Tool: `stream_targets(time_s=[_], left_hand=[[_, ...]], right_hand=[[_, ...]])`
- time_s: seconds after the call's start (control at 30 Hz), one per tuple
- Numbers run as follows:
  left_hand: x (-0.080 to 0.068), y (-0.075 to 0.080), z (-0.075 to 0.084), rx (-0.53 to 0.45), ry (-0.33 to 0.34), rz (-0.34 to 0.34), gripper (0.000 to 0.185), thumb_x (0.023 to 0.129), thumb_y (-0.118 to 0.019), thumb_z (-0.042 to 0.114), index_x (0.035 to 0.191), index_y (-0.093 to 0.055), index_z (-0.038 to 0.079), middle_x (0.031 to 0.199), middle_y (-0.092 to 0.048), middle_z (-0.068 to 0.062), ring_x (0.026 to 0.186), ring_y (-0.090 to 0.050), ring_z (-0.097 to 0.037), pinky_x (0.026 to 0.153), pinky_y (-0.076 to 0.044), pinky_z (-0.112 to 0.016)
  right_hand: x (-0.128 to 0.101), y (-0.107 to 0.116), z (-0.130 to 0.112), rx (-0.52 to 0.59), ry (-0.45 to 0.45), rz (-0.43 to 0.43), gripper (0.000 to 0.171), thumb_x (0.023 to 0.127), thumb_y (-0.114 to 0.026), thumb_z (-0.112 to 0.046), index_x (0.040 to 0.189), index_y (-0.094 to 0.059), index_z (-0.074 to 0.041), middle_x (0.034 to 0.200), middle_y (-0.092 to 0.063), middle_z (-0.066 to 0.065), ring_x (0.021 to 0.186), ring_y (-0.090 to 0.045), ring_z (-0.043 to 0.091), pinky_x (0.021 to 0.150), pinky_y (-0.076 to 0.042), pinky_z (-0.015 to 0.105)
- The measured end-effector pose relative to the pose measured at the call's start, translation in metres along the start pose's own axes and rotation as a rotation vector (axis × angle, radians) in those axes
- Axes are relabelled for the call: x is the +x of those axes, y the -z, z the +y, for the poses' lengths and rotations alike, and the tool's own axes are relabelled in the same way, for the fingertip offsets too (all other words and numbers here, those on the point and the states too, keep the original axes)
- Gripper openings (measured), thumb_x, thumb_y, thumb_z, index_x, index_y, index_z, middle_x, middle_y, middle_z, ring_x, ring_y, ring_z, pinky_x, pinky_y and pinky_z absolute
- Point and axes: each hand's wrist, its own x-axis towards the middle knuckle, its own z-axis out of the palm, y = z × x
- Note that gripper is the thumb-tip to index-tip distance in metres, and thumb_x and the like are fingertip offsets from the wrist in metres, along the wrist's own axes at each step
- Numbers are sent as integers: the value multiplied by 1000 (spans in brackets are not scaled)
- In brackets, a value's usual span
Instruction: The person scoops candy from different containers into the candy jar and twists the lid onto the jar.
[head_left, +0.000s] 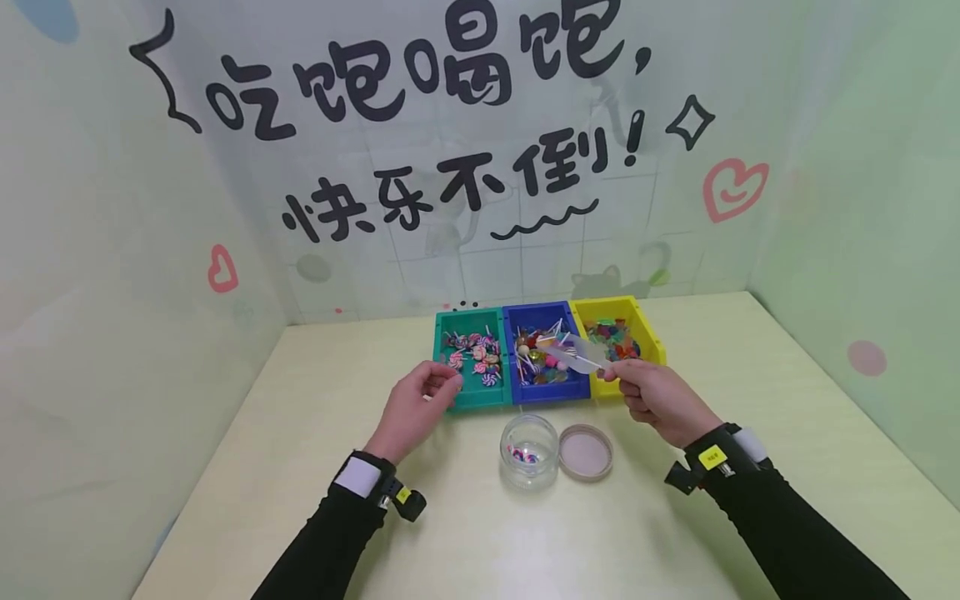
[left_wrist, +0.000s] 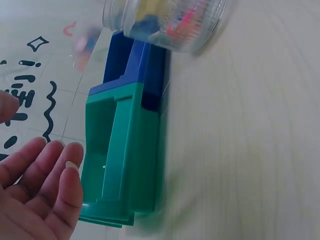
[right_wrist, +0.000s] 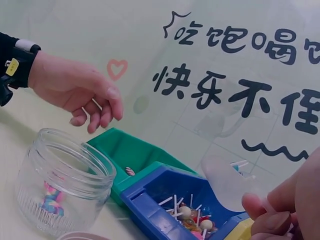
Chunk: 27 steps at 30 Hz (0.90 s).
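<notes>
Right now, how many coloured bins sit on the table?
3, side by side at the back: green bin on the left, blue bin in the middle, yellow bin on the right. None seem hidden.

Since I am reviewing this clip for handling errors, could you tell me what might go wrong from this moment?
The right hand pinches a clear scoop only by its handle end, so it might tip or slip above the blue bin. The open glass jar stands unsupported near the left hand, which holds nothing, and the loose lid; a stray wrist could knock it over.
</notes>
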Motion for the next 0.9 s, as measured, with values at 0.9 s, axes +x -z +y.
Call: stream_targets(time_s=[0.9], left_hand=[[-33,-44,15,39,-92,-489,87,86,-96,38,159,-55,13,151,-61,-7,137,-58,-25,110,-58,-45]], right_hand=[[-44,7,-13,-70,27,-171,28,118,-52,-32,108,-67,-11,71,-27,-5,60,-20,15,59,-14,36]])
